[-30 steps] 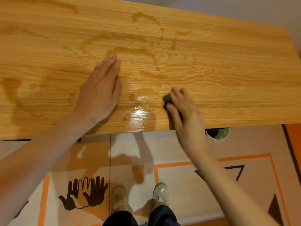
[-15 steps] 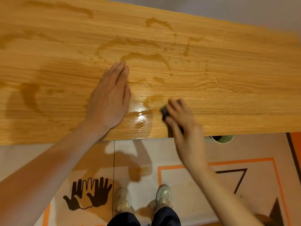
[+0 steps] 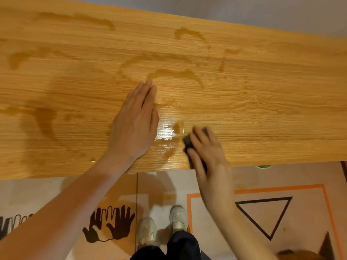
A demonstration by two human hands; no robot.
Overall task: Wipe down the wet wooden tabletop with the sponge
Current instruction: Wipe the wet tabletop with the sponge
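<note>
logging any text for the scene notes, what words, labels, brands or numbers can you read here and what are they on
None: no words, brands or numbers can be read in the head view.
Tabletop: only wood grain and wet streaks.
Sponge, gripped by the right hand: dark, blurred, no label shows.
Floor mat: signs only, a black triangle outline and black handprints.
</note>
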